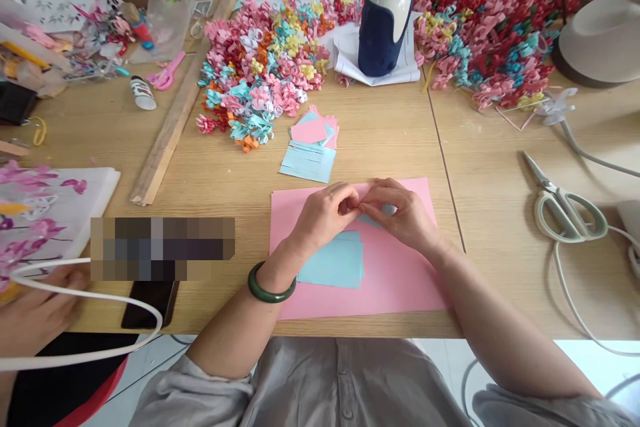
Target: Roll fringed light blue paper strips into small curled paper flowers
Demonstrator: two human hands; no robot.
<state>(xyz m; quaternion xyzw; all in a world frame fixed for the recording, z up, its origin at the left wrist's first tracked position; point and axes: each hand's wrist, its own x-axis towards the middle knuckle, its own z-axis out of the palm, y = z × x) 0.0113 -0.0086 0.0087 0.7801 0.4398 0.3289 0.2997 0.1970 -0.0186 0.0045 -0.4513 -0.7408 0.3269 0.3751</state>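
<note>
My left hand (327, 212) and my right hand (403, 213) meet over a pink paper sheet (400, 280) near the table's front edge. Both have their fingers pinched together on a small light blue paper piece (376, 219) held between them. A green bangle (270, 288) circles my left wrist. A small stack of light blue paper cards (336, 261) lies on the pink sheet just below my left hand.
Cut blue and pink paper slips (311, 147) lie beyond the sheet. Heaps of curled paper flowers (265, 73) (490, 27) flank a navy bottle (385, 20). Scissors (565, 203) and a cable lie right; a wooden strip (175, 113), glue and pink scissors left. Another person's hand (35, 313) is at the lower left.
</note>
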